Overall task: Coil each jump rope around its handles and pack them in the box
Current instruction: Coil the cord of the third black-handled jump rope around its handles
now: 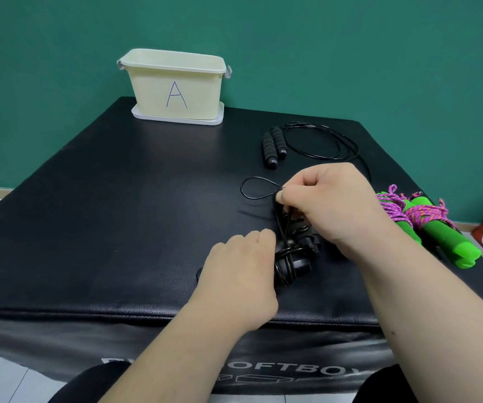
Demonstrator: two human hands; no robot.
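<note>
Left grip (240, 266) curled, knuckles up; right grip (330, 205) just ahead, thumb and forefinger pinched together.

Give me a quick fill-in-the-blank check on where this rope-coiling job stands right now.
1. The cream box bears the letter ___.
2. The right hand pinches a cord loop coloured ___.
3. The left hand holds that rope's wrapped ___.
4. The pink cord is wound round handles coloured ___.
Missing words: A; black; handles; green.
</note>
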